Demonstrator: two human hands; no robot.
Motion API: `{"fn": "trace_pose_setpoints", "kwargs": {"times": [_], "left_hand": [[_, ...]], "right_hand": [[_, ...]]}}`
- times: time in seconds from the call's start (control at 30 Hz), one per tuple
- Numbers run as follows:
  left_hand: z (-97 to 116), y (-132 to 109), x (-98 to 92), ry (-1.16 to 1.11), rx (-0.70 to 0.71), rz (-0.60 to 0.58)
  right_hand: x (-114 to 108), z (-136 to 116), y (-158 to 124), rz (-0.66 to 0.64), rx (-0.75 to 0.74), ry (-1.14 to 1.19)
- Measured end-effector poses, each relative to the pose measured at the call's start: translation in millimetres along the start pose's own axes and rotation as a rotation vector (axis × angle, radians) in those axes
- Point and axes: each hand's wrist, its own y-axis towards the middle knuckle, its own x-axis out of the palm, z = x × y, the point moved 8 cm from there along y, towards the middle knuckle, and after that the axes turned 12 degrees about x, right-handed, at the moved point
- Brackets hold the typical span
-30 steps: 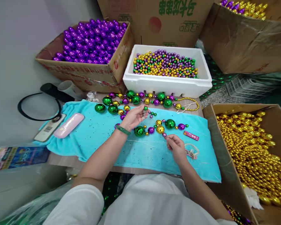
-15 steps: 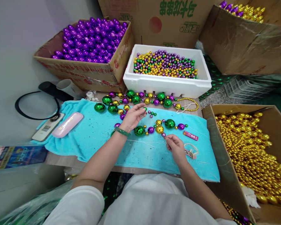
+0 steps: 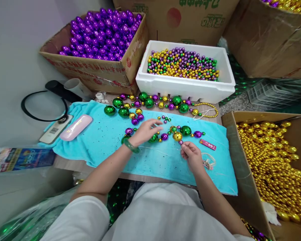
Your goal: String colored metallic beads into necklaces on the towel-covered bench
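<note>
My right hand [image 3: 192,154] is closed, thumb and finger pinched on a small purple bead [image 3: 180,142]. Directly above that bead sits a large gold bead [image 3: 177,136], with a green bead [image 3: 173,129] just beyond it. My left hand [image 3: 147,130] is open, fingers stretched to the right over the bead strand and apart from the gold bead. Partly behind its fingers lies a large green bead [image 3: 153,138], followed by a purple bead [image 3: 164,136]. Further right, the strand shows another large green bead [image 3: 185,130] and a purple bead [image 3: 197,134]. A few small loose beads [image 3: 165,121] rest past my left fingertips.
A turquoise towel [image 3: 102,147] covers the table. Behind it stand a white foam box [image 3: 185,87] of small beads and a carton [image 3: 87,68] of purple beads. A carton [image 3: 288,134] of gold beads is at right. A pink case [image 3: 76,128] and a phone [image 3: 55,130] lie left.
My left hand has opened and let go of a small green bead, which is now beside the gold bead. My right hand keeps its pinch. The view has shifted slightly.
</note>
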Motion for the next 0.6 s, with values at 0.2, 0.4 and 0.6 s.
{"fn": "trace_pose_setpoints", "kwargs": {"times": [0.2,0.4,0.6], "left_hand": [[-53,-4,-89.6,0.536,-0.304,0.311],[-84,-12,-89.0,0.188,-0.339,0.337],[-57,-14,-96.4,-0.357,-0.266,0.404]], "right_hand": [[0,-3,1,0.004,-0.006,-0.015],[4,-3,0,-0.002,-0.007,-0.059],[4,-3,-2,-0.015,-0.012,-0.075]]}}
